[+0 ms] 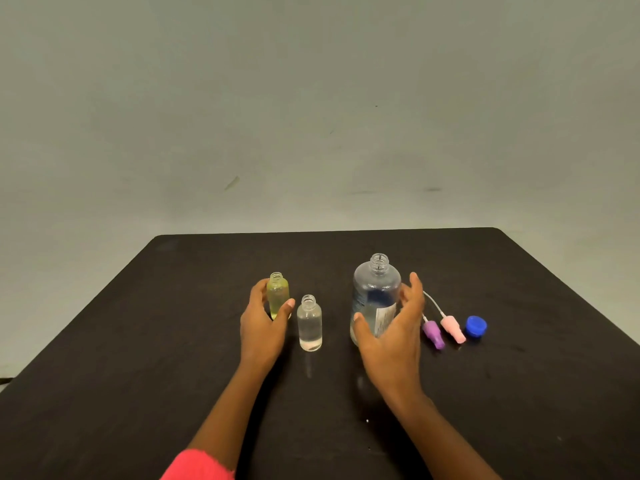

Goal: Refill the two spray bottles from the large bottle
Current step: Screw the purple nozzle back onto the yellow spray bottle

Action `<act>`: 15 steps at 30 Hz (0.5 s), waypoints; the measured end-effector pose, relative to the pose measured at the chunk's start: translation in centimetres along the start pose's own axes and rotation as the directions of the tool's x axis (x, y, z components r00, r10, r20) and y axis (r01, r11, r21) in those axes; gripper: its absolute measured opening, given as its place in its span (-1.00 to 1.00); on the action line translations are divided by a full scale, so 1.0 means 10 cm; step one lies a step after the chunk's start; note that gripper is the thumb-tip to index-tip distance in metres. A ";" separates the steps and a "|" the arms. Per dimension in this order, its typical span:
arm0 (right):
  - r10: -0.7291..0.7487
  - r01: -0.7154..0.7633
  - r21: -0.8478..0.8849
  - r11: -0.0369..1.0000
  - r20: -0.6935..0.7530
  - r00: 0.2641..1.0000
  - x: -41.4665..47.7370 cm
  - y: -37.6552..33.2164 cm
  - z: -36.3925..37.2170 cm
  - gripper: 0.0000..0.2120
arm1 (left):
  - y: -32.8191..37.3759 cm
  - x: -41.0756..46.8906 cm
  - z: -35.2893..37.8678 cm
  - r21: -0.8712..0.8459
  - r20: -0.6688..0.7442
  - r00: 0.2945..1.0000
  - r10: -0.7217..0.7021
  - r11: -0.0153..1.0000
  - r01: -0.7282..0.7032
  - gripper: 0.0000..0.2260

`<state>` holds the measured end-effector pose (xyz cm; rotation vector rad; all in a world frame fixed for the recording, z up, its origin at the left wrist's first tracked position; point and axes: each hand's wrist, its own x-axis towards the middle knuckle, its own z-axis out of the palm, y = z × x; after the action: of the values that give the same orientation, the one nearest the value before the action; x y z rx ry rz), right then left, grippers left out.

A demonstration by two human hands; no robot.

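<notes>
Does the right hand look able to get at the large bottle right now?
Probably yes: the right hand is open right beside the large bottle, nothing between them; the spray heads lie off to its right.

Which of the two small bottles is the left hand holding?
The yellow-green bottle, gripped by the left hand; the clear bottle stands untouched to its right.

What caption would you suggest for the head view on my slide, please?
Left hand holds the uncapped yellow spray bottle while the open right hand reaches around the large bottle.
</notes>
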<state>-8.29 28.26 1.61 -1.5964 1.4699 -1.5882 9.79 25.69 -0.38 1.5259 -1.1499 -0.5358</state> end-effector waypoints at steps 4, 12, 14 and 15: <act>0.029 -0.027 -0.036 0.999 0.054 0.998 0.01 0.02 -0.01 -0.10 | 0.00 0.00 0.00 0.016 -0.012 1.000 -0.002 1.000 0.002 -0.62; 0.035 -0.031 -0.064 0.997 0.064 0.997 0.09 0.07 -0.02 -0.13 | -0.03 -0.16 -0.12 -0.010 -0.092 0.995 -0.041 0.999 0.041 -0.61; 0.042 -0.039 -0.059 0.998 0.060 0.997 0.12 0.08 -0.04 -0.14 | -0.03 -0.20 -0.17 -0.011 -0.114 0.992 -0.048 0.999 0.048 -0.62; 0.047 -0.044 -0.058 0.997 0.059 0.997 0.13 0.08 -0.05 -0.14 | -0.04 -0.21 -0.19 -0.013 -0.124 0.991 -0.052 0.999 0.051 -0.62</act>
<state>-9.31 27.00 1.54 -1.6157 1.5211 -1.4727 10.58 28.43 -0.66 1.5619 -1.0137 -0.4732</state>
